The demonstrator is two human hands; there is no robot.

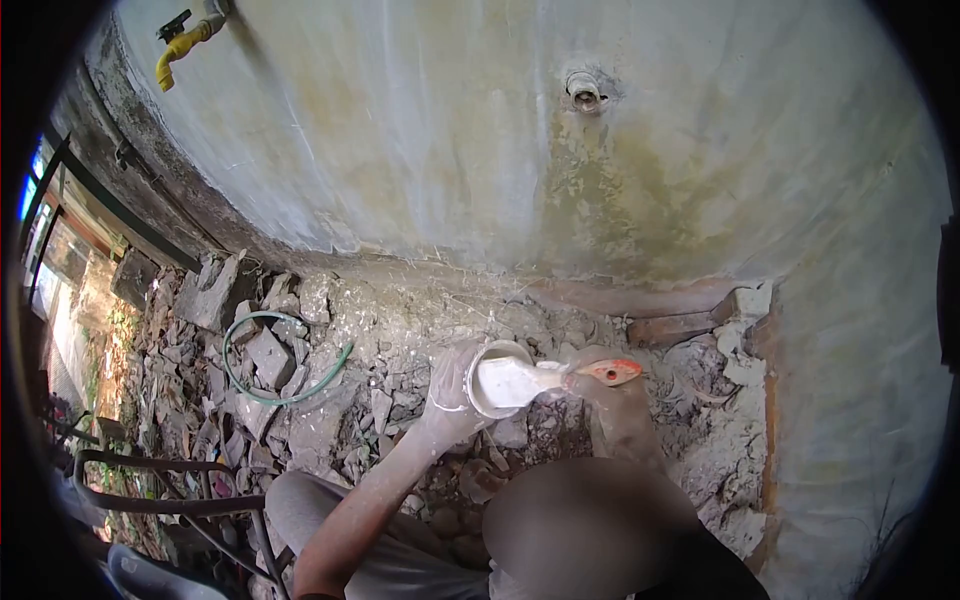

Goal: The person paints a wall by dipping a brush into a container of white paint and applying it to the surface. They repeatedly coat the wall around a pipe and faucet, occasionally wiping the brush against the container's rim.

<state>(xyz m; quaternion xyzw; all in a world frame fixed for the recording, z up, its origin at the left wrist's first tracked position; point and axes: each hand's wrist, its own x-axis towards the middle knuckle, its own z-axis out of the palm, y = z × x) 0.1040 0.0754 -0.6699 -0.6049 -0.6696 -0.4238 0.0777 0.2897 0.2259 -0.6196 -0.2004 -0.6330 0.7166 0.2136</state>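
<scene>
Here, your left hand (452, 395) grips a small container (497, 380) of white paste by its side; your right hand (612, 400) clasps a red-handled trowel (560, 376), blade dipped in the paste. None shows on the wall (450, 150) yet; the pipe stub (584, 92) stands bare. Below: rubble floor (330, 400), green hose (285, 355), yellow tap (180, 48) upper left.

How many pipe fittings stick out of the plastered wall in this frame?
2: a yellow tap with a black handle at the wall's upper left, and a bare round metal pipe outlet top centre. Others may lie outside the view.
</scene>
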